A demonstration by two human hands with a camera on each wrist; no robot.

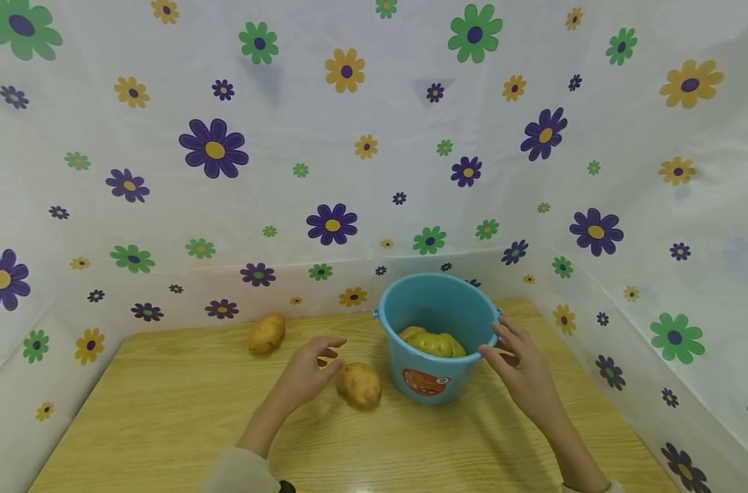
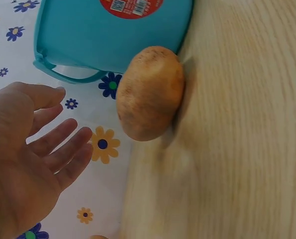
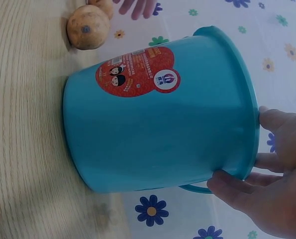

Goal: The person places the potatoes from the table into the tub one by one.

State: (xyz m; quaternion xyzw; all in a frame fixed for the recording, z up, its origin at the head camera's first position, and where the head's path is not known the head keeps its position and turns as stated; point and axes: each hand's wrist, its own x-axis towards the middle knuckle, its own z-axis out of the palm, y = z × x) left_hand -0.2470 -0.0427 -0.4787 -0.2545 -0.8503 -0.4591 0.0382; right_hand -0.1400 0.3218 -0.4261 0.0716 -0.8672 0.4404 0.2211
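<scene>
A light-blue bucket [image 1: 432,373] stands upright on the table, holding several potatoes [image 1: 432,344], some greenish-yellow. My right hand [image 1: 525,370] is at its right side, thumb and fingertips spread against the rim [image 3: 247,84] from outside. To the bucket's left lies a brown potato [image 1: 359,385], also large in the left wrist view. My left hand [image 1: 306,373] hovers just left of that potato, its fingers loosely bent and holding nothing; the left wrist view shows a gap between fingertips and potato [image 2: 150,94].
Another potato [image 1: 266,334] lies toward the back left of the wooden table [image 1: 183,411]. White sheeting with printed flowers [image 1: 331,164] rises behind the table and along both sides. The bucket's handle [image 2: 75,78] hangs down at its side.
</scene>
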